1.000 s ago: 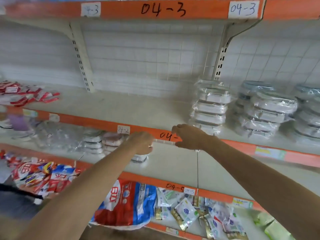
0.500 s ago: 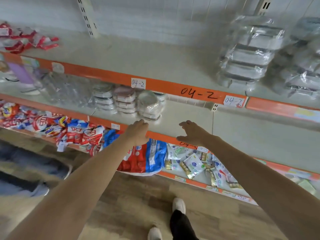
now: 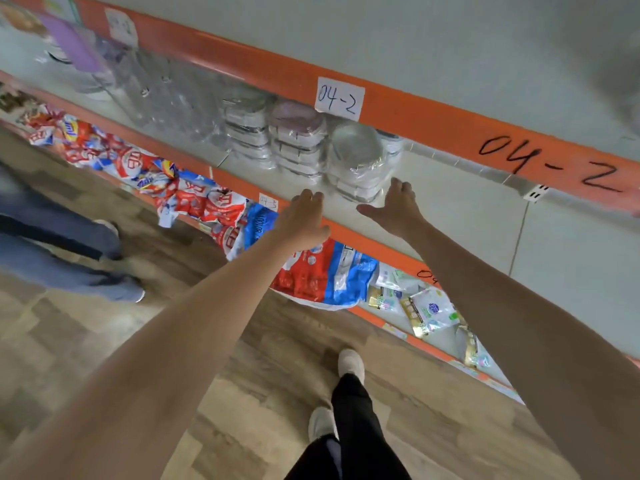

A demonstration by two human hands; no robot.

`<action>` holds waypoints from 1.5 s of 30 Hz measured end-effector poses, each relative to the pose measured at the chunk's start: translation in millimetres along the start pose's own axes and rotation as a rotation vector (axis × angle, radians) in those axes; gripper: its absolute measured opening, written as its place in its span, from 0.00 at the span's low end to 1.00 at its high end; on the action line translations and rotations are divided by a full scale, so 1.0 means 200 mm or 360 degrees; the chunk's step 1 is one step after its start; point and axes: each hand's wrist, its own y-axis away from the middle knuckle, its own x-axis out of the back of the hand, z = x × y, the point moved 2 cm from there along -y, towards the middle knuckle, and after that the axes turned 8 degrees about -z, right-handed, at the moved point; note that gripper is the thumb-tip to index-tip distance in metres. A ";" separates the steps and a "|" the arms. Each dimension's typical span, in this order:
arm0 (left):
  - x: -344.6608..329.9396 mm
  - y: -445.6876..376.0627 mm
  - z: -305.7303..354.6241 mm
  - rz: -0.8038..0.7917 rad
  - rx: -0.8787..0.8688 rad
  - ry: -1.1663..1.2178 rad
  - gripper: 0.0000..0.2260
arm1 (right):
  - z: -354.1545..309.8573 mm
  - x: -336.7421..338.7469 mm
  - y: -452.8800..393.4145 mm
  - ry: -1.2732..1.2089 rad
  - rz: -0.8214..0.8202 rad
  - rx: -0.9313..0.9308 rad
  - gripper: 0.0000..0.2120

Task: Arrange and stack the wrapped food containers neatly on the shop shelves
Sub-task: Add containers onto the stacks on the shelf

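Observation:
Three stacks of plastic-wrapped food containers stand side by side on the middle shelf (image 3: 450,216): a round-lidded stack (image 3: 358,164) nearest me, a pink-lidded stack (image 3: 298,140) beside it, and a clear stack (image 3: 246,128) further left. My left hand (image 3: 303,220) reaches over the shelf's front edge, fingers straight, just left of the round stack and apart from it. My right hand (image 3: 396,204) is stretched out with fingers spread, close to the round stack's right side. Neither hand holds anything.
An orange shelf rail (image 3: 433,123) marked 04-2 hangs above the stacks. Red and blue snack bags (image 3: 311,271) and small packets (image 3: 426,310) fill the lower shelf. Clear wrapped goods (image 3: 162,91) sit further left. Another person's legs (image 3: 59,258) stand on the wooden floor at left.
The view has dropped from the upper shelves to the middle shelf. Both hands came down from the 04-2 rail and now reach towards the round-lidded stack.

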 end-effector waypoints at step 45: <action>-0.06 -0.86 -0.01 -0.0156 -0.0621 -0.0847 0.46 | 0.42 -0.38 -0.05 -0.0808 0.1087 -0.0573 0.32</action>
